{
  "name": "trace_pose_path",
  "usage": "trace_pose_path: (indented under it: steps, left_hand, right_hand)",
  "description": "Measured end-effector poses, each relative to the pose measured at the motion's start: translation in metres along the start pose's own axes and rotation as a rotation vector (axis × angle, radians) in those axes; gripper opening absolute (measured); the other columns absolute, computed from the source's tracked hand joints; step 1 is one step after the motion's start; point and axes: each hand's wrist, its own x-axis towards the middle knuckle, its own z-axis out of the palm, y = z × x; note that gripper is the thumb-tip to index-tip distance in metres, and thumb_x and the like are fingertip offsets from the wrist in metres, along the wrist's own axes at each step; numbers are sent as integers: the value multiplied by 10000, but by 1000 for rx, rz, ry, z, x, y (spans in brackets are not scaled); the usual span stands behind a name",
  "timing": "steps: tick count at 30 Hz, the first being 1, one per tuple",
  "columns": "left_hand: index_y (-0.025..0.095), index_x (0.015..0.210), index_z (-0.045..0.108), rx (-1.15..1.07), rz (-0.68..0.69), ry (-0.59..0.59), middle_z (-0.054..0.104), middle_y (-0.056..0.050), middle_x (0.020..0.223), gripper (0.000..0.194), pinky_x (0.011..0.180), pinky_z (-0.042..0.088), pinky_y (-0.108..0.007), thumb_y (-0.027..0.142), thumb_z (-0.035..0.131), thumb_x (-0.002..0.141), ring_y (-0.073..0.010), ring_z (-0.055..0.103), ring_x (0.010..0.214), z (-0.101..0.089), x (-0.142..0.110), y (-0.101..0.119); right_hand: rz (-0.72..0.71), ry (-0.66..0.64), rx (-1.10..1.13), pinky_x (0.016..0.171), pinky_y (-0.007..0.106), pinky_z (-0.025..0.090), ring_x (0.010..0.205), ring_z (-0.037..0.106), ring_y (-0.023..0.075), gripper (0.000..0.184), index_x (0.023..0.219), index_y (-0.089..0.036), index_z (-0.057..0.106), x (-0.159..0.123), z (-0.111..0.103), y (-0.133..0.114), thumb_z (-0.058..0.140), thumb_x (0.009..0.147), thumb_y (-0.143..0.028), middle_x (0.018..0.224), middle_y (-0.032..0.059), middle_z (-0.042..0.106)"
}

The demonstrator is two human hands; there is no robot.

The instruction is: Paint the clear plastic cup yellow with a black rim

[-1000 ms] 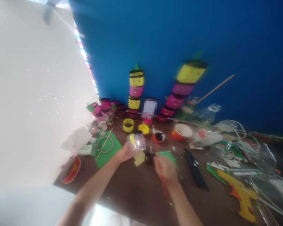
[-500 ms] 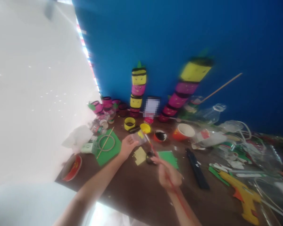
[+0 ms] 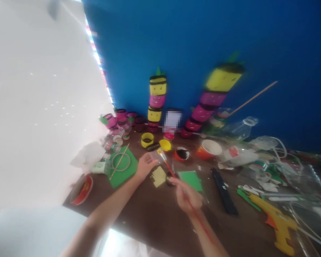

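My left hand [image 3: 144,166] is curled round a small clear plastic cup [image 3: 157,154] with a black rim, held just above the brown table [image 3: 155,214]. My right hand [image 3: 187,196] pinches a thin red-handled paintbrush [image 3: 176,182]; its tip reaches up to the cup. A small dark paint pot [image 3: 170,180] and a pale yellow foam scrap [image 3: 158,176] lie between the hands. A green foam piece [image 3: 191,179] lies right of them.
Two stacks of yellow and pink painted cups [image 3: 156,103] [image 3: 211,101] lean on the blue wall. An orange cup [image 3: 208,149], a yellow ring [image 3: 147,139], a green sheet with a hoop [image 3: 121,165], a black strip [image 3: 224,196] and a yellow glue gun [image 3: 279,225] crowd the table.
The right hand has raised the brush from the paint pot so its tip meets the cup. The left hand tilted the cup and moved it slightly left.
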Motion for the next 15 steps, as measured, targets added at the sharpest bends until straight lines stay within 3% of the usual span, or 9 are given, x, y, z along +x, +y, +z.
trace_pose_path:
  steps: [15]
  left_hand:
    - [125, 911, 619, -10, -12, 1, 709, -111, 925, 465, 957, 431, -414, 214, 800, 492, -223, 651, 931, 1, 0, 3]
  right_hand:
    - [9, -7, 13, 702, 224, 576, 683, 691, 131, 235, 962, -172, 631, -1, 3, 2, 496, 808, -56, 824, 39, 727]
